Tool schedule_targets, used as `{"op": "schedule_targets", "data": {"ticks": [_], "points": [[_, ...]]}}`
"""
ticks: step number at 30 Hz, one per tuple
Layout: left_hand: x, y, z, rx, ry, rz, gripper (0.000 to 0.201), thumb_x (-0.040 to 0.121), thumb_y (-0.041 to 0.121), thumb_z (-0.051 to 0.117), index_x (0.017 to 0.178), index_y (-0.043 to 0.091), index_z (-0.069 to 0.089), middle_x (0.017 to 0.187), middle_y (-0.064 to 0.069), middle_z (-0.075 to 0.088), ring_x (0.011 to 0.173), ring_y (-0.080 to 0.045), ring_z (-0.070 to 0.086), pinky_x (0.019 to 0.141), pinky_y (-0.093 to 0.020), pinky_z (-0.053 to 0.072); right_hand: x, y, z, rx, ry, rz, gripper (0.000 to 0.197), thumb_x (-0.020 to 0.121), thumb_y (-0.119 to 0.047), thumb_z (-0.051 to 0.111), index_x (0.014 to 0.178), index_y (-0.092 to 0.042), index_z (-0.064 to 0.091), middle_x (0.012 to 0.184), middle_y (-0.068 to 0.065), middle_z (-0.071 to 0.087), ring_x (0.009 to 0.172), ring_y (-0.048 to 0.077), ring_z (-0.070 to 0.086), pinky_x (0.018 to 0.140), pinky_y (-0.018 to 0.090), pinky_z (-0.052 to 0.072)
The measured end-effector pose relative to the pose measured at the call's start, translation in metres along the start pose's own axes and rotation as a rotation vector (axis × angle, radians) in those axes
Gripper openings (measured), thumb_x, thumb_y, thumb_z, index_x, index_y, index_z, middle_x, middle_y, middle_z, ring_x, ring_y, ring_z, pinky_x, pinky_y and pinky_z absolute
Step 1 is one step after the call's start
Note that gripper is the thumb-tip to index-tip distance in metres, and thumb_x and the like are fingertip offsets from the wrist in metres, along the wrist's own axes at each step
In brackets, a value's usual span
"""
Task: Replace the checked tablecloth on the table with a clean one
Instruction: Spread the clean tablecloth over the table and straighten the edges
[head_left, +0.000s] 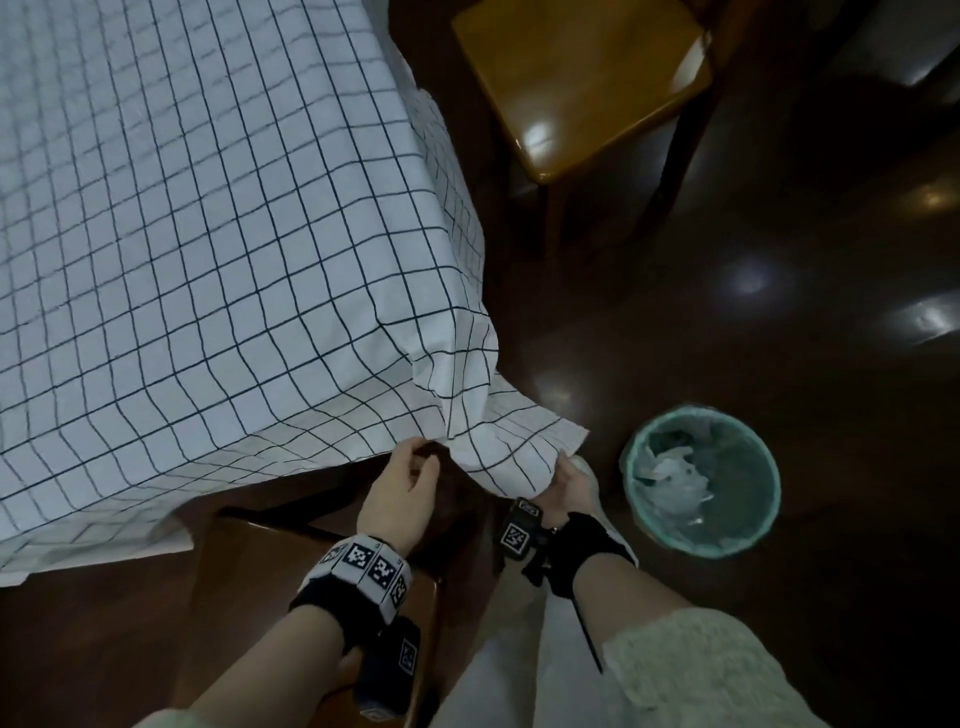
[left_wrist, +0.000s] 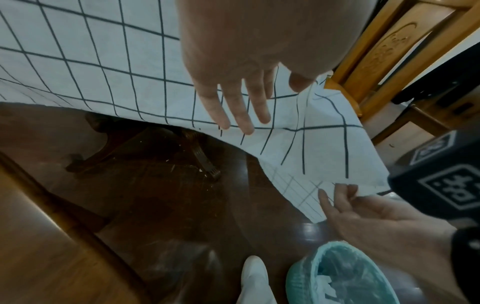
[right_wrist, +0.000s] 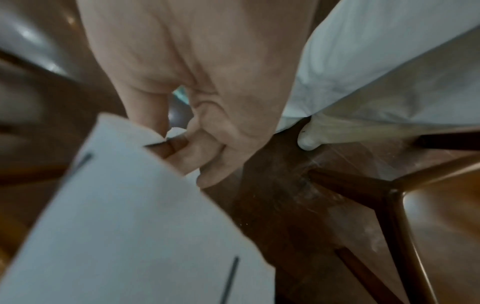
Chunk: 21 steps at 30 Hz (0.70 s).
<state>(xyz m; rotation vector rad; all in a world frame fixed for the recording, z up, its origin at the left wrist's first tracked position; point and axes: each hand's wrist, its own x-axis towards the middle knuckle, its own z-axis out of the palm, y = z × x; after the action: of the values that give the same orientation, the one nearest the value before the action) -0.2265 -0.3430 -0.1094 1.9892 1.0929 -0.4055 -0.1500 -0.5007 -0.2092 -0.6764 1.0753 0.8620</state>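
– So where's the checked tablecloth (head_left: 208, 234)?
– Spread over the bench, corner hanging. Right hand (head_left: 563, 486) pinches that corner; left hand (head_left: 402, 499) hovers loose-fingered, empty.
– Next?
– Probably left grips the hem, then both hands pull it off.

Floor (head_left: 779, 364): we see dark, glossy wood catching light glints.
Chair (head_left: 582, 78): we see tan wood, beside the desk.
Bin (head_left: 701, 480): we see teal liner, crumpled paper inside.

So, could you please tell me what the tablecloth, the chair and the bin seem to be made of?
Tablecloth: thin white cloth or paper-like sheet, matte; it creases and drapes softly. Chair: wood, glossy varnish; light glares on the seat. Bin: probably plastic, teal, with a crinkled translucent liner.
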Motion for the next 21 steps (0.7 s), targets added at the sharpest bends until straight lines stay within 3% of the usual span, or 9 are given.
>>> {"op": "schedule_targets", "data": {"ticks": [3,5,8,10,11,13,15,18,21], "points": [[-0.009,0.018,-0.014,0.124,0.110,0.134,0.029,0.095,0.027,0.050,0.124,0.026,0.047,0.093,0.010,0.058,0.083,-0.006,0.056,0.070,-0.027,0.044,-0.013,0.004,-0.008,-0.004,0.070,0.002,0.073,0.090,-0.038,0.058,0.150,-0.009,0.028,0.149,0.015,0.038,0.137,0.037,0.037,0.113,0.048,0.031],[-0.009,0.027,-0.022,0.201,0.167,0.259,0.031,0.092,0.021,0.053,0.123,0.024,0.048,0.093,0.011,0.056,0.084,-0.008,0.055,0.073,-0.029,0.047,-0.014,0.006,-0.019,0.086,0.113,-0.022,0.072,0.089,-0.034,0.062,0.149,-0.011,0.030,0.148,0.019,0.038,0.134,0.040,0.039,0.111,0.053,0.033],[-0.002,0.039,-0.028,0.293,0.218,0.465,0.037,0.087,0.014,0.058,0.123,0.019,0.052,0.105,0.009,0.056,0.100,-0.012,0.053,0.087,-0.030,0.045,-0.026,-0.002,-0.026,0.126,0.210,-0.111,0.038,0.099,-0.024,0.048,0.131,-0.004,0.052,0.110,0.014,0.067,0.101,0.029,0.062,0.092,0.040,0.052],[0.005,0.048,-0.030,0.375,0.248,0.603,0.039,0.082,0.011,0.060,0.121,0.016,0.055,0.114,0.002,0.058,0.108,-0.019,0.053,0.092,-0.033,0.043,-0.034,-0.010,-0.027,0.240,0.124,-0.137,0.032,0.088,-0.030,0.063,0.110,-0.007,0.062,0.085,0.007,0.070,0.074,0.023,0.063,0.079,0.031,0.055],[0.008,0.053,-0.031,0.408,0.258,0.647,0.040,0.081,0.013,0.059,0.120,0.015,0.056,0.117,0.000,0.058,0.111,-0.022,0.052,0.095,-0.035,0.042,-0.032,-0.011,-0.029,0.284,0.074,-0.138,0.038,0.082,-0.038,0.069,0.106,-0.009,0.063,0.088,0.007,0.069,0.073,0.023,0.061,0.086,0.031,0.052],[0.013,0.064,-0.034,0.477,0.279,0.697,0.043,0.079,0.024,0.052,0.121,0.016,0.057,0.121,-0.003,0.055,0.114,-0.024,0.048,0.098,-0.036,0.037,-0.035,-0.014,-0.028,0.262,0.038,-0.122,0.047,0.086,-0.052,0.059,0.111,-0.012,0.064,0.100,0.008,0.070,0.088,0.025,0.062,0.100,0.033,0.044],[0.017,0.074,-0.037,0.534,0.284,0.733,0.047,0.079,0.032,0.045,0.121,0.017,0.057,0.122,-0.004,0.053,0.111,-0.024,0.046,0.097,-0.037,0.037,-0.036,-0.018,-0.024,0.181,0.031,-0.076,0.046,0.092,-0.051,0.051,0.115,-0.013,0.063,0.093,0.008,0.074,0.098,0.026,0.061,0.095,0.034,0.045],[0.030,0.089,-0.042,0.593,0.262,0.774,0.049,0.083,0.041,0.044,0.123,0.016,0.057,0.125,-0.005,0.052,0.113,-0.027,0.048,0.099,-0.042,0.039,-0.035,-0.025,-0.019,0.078,0.036,-0.029,0.036,0.094,-0.038,0.055,0.115,-0.010,0.062,0.087,0.008,0.074,0.092,0.027,0.062,0.078,0.032,0.050],[0.046,0.106,-0.051,0.716,0.218,0.826,0.059,0.085,0.053,0.053,0.133,0.017,0.050,0.133,-0.004,0.049,0.122,-0.026,0.044,0.103,-0.042,0.035,-0.030,-0.032,-0.024,0.074,0.092,0.001,0.042,0.092,-0.034,0.058,0.127,-0.011,0.056,0.114,0.009,0.066,0.107,0.026,0.059,0.078,0.032,0.048]]}}
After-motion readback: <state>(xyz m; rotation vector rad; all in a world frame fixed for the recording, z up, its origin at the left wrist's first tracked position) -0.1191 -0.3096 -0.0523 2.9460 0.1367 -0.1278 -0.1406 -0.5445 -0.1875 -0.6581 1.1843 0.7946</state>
